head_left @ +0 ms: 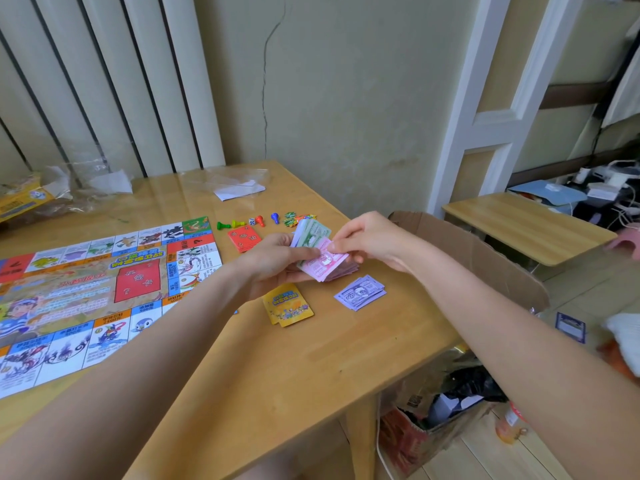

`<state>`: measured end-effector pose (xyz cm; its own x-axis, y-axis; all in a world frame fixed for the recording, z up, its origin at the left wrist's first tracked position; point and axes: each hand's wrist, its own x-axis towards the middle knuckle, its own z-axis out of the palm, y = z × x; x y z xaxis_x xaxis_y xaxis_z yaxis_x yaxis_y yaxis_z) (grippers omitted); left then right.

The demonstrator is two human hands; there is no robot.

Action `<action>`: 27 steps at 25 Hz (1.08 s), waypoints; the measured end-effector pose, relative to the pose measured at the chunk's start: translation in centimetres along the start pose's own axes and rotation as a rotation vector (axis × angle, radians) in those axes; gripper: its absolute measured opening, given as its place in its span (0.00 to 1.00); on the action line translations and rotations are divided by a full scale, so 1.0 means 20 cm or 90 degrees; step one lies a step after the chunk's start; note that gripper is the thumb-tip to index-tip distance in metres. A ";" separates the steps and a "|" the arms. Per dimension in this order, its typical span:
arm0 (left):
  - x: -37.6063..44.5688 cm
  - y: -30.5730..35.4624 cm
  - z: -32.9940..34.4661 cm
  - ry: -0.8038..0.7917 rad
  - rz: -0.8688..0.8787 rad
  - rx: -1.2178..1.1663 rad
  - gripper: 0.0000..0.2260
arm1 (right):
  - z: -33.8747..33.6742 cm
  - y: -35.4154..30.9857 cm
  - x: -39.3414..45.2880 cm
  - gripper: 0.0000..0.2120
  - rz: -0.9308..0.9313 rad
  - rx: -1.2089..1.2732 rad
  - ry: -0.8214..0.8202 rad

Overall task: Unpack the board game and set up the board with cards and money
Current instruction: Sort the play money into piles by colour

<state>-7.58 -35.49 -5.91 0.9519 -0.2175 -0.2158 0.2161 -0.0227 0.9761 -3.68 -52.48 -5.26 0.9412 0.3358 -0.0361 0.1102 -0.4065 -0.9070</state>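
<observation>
The colourful game board lies unfolded on the left of the wooden table. My left hand grips a stack of play money, green and pink notes showing. My right hand pinches the top pink note of that stack. A small pile of purple notes lies on the table just below my hands. A yellow card deck rests near my left wrist. A red card deck sits beside the board's far corner.
Coloured pawns, a die and small tokens line up behind the red deck. Plastic wrap and white paper lie at the table's back; the game box at far left. A cardboard box stands right of the table.
</observation>
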 end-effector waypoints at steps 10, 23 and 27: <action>0.07 -0.04 -0.11 0.055 0.045 -0.002 0.08 | 0.01 0.00 0.06 0.05 0.029 -0.023 -0.037; 0.13 -0.04 -0.16 0.111 0.029 -0.036 0.07 | -0.04 0.12 0.12 0.19 0.099 -0.459 0.039; 0.13 -0.05 -0.16 0.110 0.011 -0.029 0.08 | -0.05 0.04 0.13 0.19 0.032 -0.362 0.096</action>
<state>-4.56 -33.02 -7.54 0.9777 -0.0471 -0.2045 0.2058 0.0244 0.9783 -0.79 -52.67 -5.60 0.9801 0.1969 0.0250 0.1794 -0.8247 -0.5364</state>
